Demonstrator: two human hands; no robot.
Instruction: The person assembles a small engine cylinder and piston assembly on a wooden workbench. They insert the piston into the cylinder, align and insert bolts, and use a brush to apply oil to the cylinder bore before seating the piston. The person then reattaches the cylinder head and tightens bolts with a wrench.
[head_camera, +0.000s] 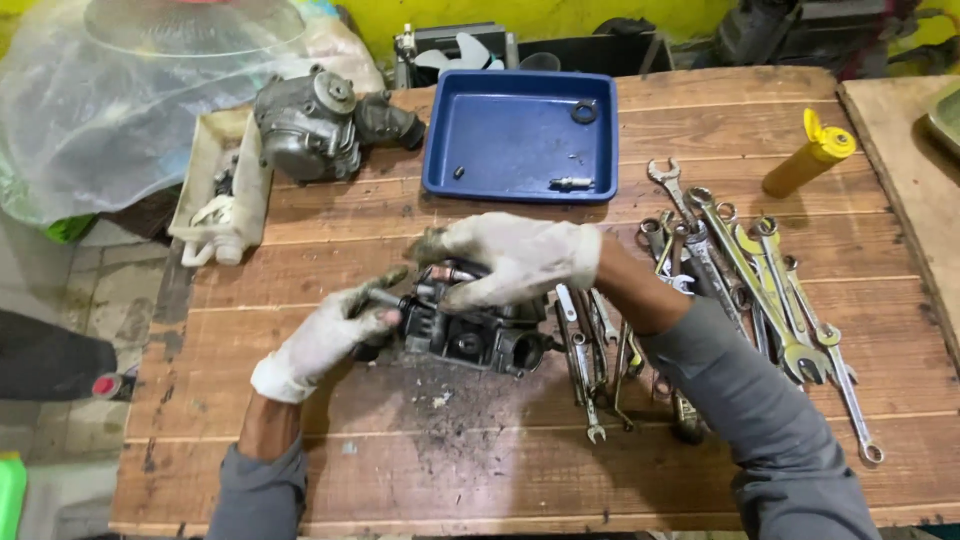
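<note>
Hands, two (330, 335) (510, 258), on one carburetor (480, 335).

Plank workbench (400, 470), yellow wall (560, 15), tiled floor (90, 300)

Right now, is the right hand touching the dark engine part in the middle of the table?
Touching. The head view shows the gloved right hand lying over the top of the dark engine part, fingers pressed on it, no gap.

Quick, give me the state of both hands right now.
Left hand: closed on the left end of the dark metal engine part.
Right hand: gripping the same part from above.
</note>
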